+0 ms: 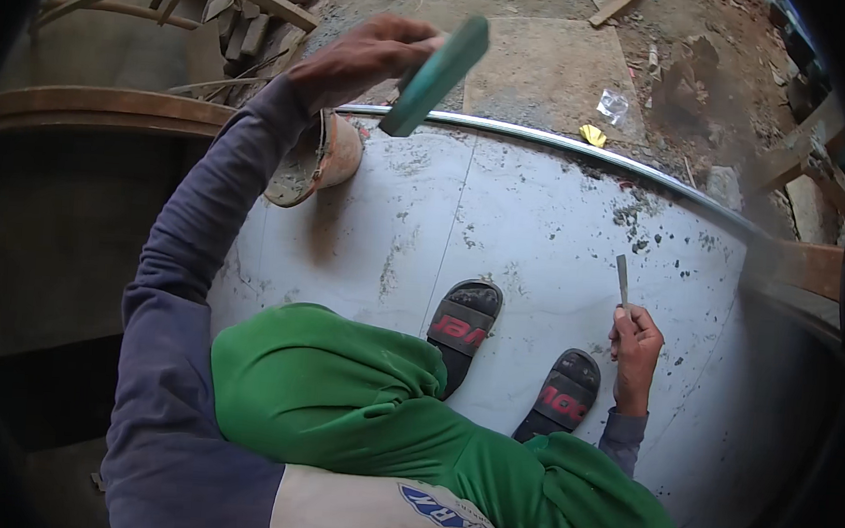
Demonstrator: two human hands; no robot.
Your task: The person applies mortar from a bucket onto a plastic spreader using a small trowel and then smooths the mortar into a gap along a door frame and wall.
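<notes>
High up at the centre-left, my left hand grips a long, narrow teal tool, like a float, held tilted above a mortar-smeared orange bucket on pale tiles. At the lower right, my right hand pinches a thin, flat grey metal tool pointing away from me. Grey crumbs are scattered over the tiles near it. My knees in green trousers and my sandalled feet are below and between the hands.
A metal edge strip bounds the tiles at the back. Beyond it lie a board, yellow scrap and a plastic bag. Curved timber and broken blocks are at the upper left, more timber at the right.
</notes>
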